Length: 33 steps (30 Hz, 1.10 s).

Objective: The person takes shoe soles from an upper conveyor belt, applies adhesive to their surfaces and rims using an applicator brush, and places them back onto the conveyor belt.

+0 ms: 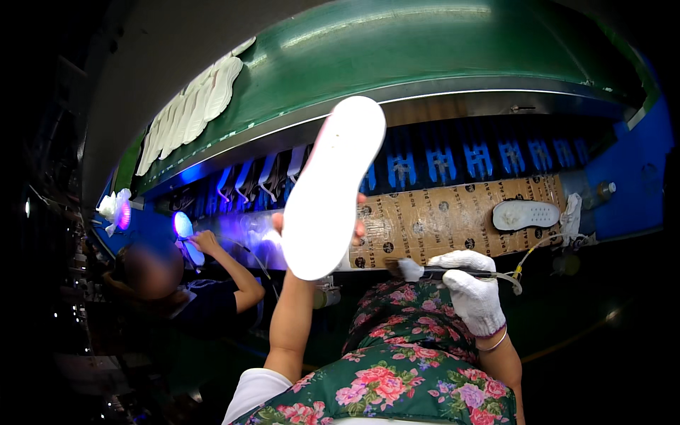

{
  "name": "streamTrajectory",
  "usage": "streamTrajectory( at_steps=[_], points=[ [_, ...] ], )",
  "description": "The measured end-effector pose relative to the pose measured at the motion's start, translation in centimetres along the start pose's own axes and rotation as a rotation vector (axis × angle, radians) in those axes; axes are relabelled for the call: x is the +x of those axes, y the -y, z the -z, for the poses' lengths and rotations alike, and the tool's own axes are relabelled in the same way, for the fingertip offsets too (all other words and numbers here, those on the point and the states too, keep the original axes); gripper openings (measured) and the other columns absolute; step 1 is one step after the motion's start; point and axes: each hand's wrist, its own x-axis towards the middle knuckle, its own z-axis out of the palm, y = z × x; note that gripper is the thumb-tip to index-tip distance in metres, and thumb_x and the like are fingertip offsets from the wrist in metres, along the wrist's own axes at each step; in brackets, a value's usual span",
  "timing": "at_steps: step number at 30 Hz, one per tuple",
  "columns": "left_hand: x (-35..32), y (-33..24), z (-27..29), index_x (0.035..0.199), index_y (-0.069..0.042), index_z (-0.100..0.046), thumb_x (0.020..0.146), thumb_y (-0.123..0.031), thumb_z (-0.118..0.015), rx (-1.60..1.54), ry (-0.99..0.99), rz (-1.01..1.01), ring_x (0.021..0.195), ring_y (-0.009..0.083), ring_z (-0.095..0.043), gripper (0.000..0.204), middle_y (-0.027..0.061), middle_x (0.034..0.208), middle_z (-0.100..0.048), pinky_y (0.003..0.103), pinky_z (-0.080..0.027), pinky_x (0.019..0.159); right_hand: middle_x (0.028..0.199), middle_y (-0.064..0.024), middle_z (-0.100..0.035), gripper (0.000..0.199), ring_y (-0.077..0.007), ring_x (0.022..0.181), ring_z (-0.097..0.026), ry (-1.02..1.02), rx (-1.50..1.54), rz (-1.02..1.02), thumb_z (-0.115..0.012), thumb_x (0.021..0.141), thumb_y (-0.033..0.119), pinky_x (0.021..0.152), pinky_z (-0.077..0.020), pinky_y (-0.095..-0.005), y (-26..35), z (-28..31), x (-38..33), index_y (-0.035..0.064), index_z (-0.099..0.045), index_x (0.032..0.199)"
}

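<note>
A white shoe sole (329, 198) is held up in front of me, tilted, with its broad white face toward me. My left hand (360, 231) is bare and closed around it from behind; fingertips show at its edge, while the palm is hidden. My right hand (473, 287), in a white knit glove, grips a brush (409, 269) whose dark bristles point left, apart from the sole. A pale tube (511, 280) runs from the brush's handle end. On the printed cardboard (439, 216) lies a second sole (525, 215), grey-white with small dots, right of my hands.
Pale soles (188, 113) overlap in a row on the green surface (425, 49) at the far left. Blue slotted supports (439, 163) line the space behind the cardboard. At left, a co-worker's hand (207, 243) holds a sole (185, 230) under violet light. A crumpled white cloth (571, 218) lies at right.
</note>
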Motion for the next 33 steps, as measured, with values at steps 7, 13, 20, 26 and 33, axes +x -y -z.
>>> streamTrajectory(
  at_steps=[7, 13, 20, 26, 33],
  points=[
    [9.3, -8.7, 0.7, 0.153, -0.001, -0.024, 0.083, -0.075, -0.056, -0.144, 0.173, -0.142, 0.122, 0.0516, -0.047, 0.107, 0.0374, 0.145, -0.032, 0.056, -0.052, 0.097, 0.099, -0.0153, -0.073, 0.022, -0.0177, 0.082, -0.069, -0.157, -0.071, -0.048, -0.068, 0.085, -0.004, 0.072, -0.0555, -0.0253, -2.7, 0.9, 1.1, -0.0058, -0.069, 0.106],
    [13.4, -8.3, 3.6, 0.156, -0.005, 0.011, 0.093, -0.074, -0.035, -0.369, -0.295, -0.193, 0.147, 0.0492, -0.014, 0.104, 0.0336, 0.159, 0.001, 0.058, -0.023, 0.119, 0.095, -0.0098, -0.074, 0.022, -0.0138, 0.080, -0.069, -0.213, -0.199, -0.012, -0.072, 0.084, -0.002, 0.071, -0.0552, -0.0244, -4.8, 1.6, 2.6, -0.0030, -0.072, 0.106],
    [10.9, -9.4, 3.5, 0.146, 0.001, -0.038, 0.088, -0.027, -0.074, 1.164, -0.837, -0.594, 0.125, 0.0367, -0.051, 0.074, 0.0297, 0.139, -0.045, 0.041, -0.043, 0.106, 0.095, -0.0100, -0.074, 0.023, -0.0124, 0.075, -0.067, -0.280, -0.168, -0.016, -0.072, 0.083, -0.002, 0.068, -0.0533, -0.0237, -5.5, 3.0, 2.9, -0.0030, -0.072, 0.106],
    [16.0, -13.7, 5.8, 0.148, 0.010, -0.025, 0.067, -0.031, -0.087, 1.986, -0.806, -0.421, 0.106, 0.0361, -0.067, 0.110, 0.0276, 0.111, -0.068, 0.041, -0.052, 0.093, 0.096, -0.0090, -0.073, 0.024, -0.0116, 0.076, -0.065, -0.175, -0.246, -0.025, -0.072, 0.084, -0.001, 0.069, -0.0521, -0.0235, -6.6, 2.1, 3.8, -0.0026, -0.071, 0.107],
    [15.9, -20.5, 10.9, 0.149, 0.001, -0.035, 0.078, -0.050, -0.079, 1.815, -0.919, -0.349, 0.117, 0.0378, -0.059, 0.098, 0.0301, 0.135, -0.052, 0.044, -0.047, 0.099, 0.096, -0.0110, -0.073, 0.024, -0.0136, 0.077, -0.067, -0.235, -0.257, -0.040, -0.071, 0.084, -0.003, 0.067, -0.0543, -0.0235, -7.0, 2.9, 3.8, -0.0047, -0.070, 0.108]
  ],
)
